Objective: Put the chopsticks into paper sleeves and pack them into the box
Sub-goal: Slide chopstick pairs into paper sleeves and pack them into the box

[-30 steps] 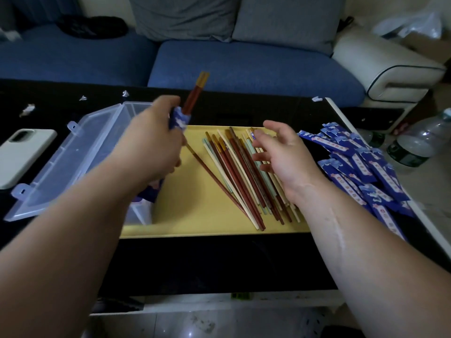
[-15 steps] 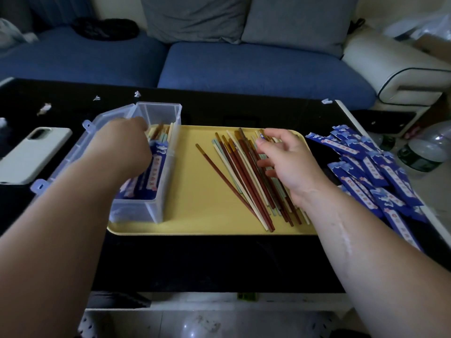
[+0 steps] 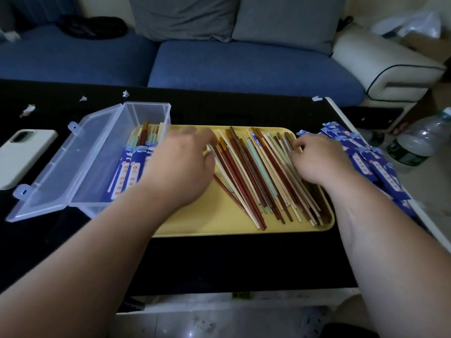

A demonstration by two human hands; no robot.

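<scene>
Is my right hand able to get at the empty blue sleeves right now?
Probably yes: the right hand rests on the loose chopsticks in the yellow tray, and the blue sleeves lie uncovered right beside it, with nothing between them.

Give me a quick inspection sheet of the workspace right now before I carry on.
Surface: black table, with a yellow tray on it.
Job's things: loose chopsticks heaped on the tray; clear box open at the tray's left end, sleeved chopsticks inside; blue paper sleeves piled right of the tray.
Clutter: phone at left; paper scraps along the far edge.
Grippers: left hand and right hand both at the loose chopsticks; grip unclear.
Cables: nothing seen.
Surroundings: blue sofa behind; water bottle at right.
</scene>
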